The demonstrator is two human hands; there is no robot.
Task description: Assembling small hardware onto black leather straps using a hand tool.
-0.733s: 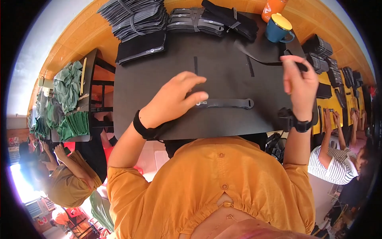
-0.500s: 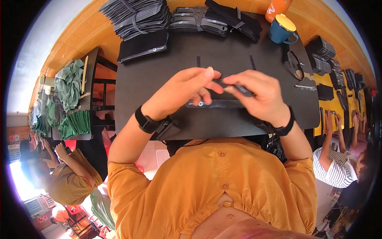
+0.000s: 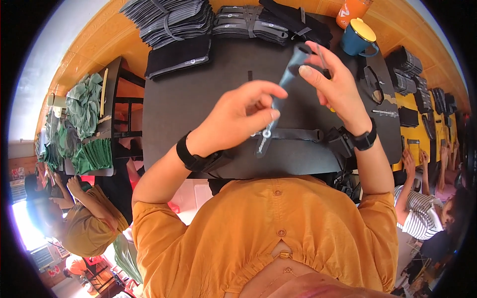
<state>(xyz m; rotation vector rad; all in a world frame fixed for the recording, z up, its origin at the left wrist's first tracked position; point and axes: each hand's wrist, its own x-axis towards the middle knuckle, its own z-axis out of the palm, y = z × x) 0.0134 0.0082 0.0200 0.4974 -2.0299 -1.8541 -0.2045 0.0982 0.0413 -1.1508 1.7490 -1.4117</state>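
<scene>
My left hand [image 3: 238, 116] pinches a long grey band [image 3: 285, 79] between thumb and forefinger. A pale round mark and white print show on its lower end, and its far end curls up dark near the fingers of my right hand. My right hand [image 3: 335, 82] is curled around a small, thin dark tool [image 3: 325, 64], mostly hidden by the fingers and blurred. Beneath my hands, another dark grey band [image 3: 298, 134] lies flat across the near part of the black table [image 3: 198, 104].
Stacks of black-grey folded fabric pieces [image 3: 174, 25] and tied band bundles [image 3: 248, 25] line the far edge. A blue mug with yellow lid [image 3: 358, 37] and orange bottle [image 3: 353, 12] stand far right. Co-workers sit at tables left and right; green cloth [image 3: 84, 104] lies left.
My right hand has moved away and turned upward, with the dark tool in it. The grey band now hangs between my hands, stretched lengthwise; my left fingers have closed on it.
</scene>
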